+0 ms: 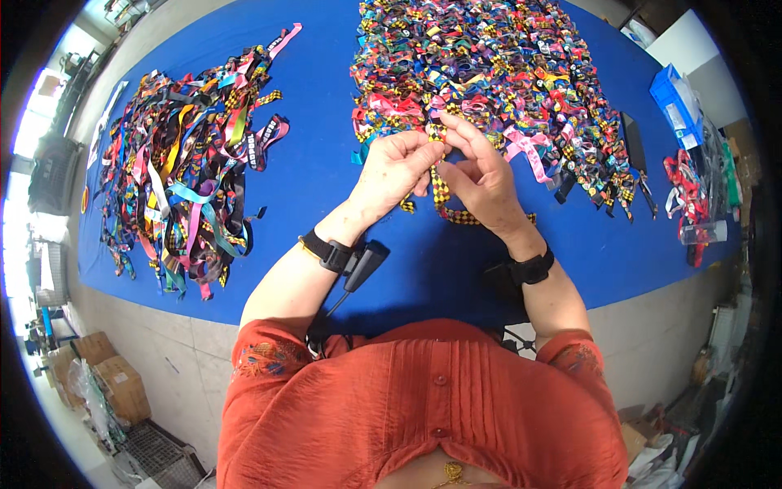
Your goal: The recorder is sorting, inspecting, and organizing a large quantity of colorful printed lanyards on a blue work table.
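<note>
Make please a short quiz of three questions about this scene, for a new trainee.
1. True or false: both hands hold the yellow-and-black checkered ribbon.
2. Which pile is made of loose long ribbons? A: the left pile. B: the pile ahead.
3. What colour is the table cover?

Key:
1. True: left hand and right hand pinch it together.
2. A.
3. Blue.
</note>
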A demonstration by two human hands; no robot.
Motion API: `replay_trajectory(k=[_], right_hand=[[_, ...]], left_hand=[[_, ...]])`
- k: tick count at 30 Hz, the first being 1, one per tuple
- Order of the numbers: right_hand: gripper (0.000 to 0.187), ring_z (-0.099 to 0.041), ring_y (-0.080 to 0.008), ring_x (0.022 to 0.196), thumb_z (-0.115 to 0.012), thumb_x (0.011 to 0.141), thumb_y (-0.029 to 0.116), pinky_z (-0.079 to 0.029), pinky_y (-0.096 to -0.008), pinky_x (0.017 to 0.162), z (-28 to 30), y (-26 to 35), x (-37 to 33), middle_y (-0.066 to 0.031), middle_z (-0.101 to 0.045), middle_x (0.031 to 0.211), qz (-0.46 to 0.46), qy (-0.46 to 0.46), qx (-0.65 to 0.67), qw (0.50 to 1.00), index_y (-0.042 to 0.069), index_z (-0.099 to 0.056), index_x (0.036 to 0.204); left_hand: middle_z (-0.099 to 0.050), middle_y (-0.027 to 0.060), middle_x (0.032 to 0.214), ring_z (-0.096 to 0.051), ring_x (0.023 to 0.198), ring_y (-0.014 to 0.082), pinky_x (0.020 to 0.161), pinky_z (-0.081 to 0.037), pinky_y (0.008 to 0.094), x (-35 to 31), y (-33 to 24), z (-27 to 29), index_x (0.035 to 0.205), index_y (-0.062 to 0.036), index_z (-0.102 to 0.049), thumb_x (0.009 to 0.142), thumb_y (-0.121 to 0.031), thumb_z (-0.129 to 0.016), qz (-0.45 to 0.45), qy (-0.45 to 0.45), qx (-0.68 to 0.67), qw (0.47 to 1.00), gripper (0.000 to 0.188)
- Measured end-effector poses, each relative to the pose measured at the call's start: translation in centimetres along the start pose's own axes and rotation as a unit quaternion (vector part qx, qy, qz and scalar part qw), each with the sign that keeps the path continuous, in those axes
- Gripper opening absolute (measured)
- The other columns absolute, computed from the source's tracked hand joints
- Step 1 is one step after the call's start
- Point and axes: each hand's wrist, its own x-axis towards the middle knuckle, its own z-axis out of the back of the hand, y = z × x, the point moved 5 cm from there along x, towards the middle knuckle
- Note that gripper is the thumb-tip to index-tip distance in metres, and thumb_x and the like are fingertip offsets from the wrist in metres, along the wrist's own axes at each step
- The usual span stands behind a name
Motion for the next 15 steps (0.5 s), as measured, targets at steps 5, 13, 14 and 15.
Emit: replay_trajectory(k=[5,13,14,15], right_hand=[[0.035,-0.051,0.0028,0.063,-0.069,0.096,0.01,-0.039,-0.0148,0.053,2.8,0.0,-0.1,0.0,-0.064,0.099,0.029,-0.107,0.014,0.994,0.001,-0.058,0.127],[0.018,-0.05,-0.001,0.063,-0.075,0.091,0.018,-0.039,-0.0197,0.056,2.5,-1.9,0.2,0.0032,-0.058,0.083,-0.027,-0.06,-0.015,0.998,0.002,-0.07,0.098],[0.017,-0.049,-0.0015,0.063,-0.074,0.091,0.018,-0.038,-0.0198,0.056,2.5,-1.2,0.2,0.0045,-0.057,0.08,0.005,-0.072,-0.043,0.996,0.002,-0.07,0.093],[0.017,-0.049,-0.0015,0.063,-0.074,0.091,0.018,-0.038,-0.0198,0.056,2.5,-1.2,0.2,0.0045,-0.057,0.08,0.003,-0.073,-0.042,0.996,0.002,-0.07,0.093]], left_hand=[[-0.061,-0.002,0.067,-0.053,0.052,0.0045,0.048,-0.044,0.0216,0.1,-0.5,-0.6,0.105,-0.0002,-0.072,0.1,-0.02,-0.064,-0.012,0.008,-0.077,0.997,0.022],[-0.064,-0.0014,0.075,-0.053,0.053,0.0042,0.05,-0.044,0.0211,-0.5,-0.2,-1.9,0.105,-0.0003,-0.071,0.101,-0.018,-0.064,0.018,0.051,0.044,0.998,0.02],[-0.064,-0.0012,0.076,-0.053,0.053,0.0042,0.05,-0.045,0.0215,-0.6,-0.2,-2.1,0.106,0.0002,-0.07,0.1,-0.018,-0.064,0.031,0.052,0.033,0.998,0.02],[-0.064,-0.0012,0.076,-0.053,0.053,0.0042,0.05,-0.045,0.0215,-0.7,-0.3,-2.1,0.106,0.0002,-0.07,0.1,-0.018,-0.064,0.032,0.052,0.034,0.998,0.02]])
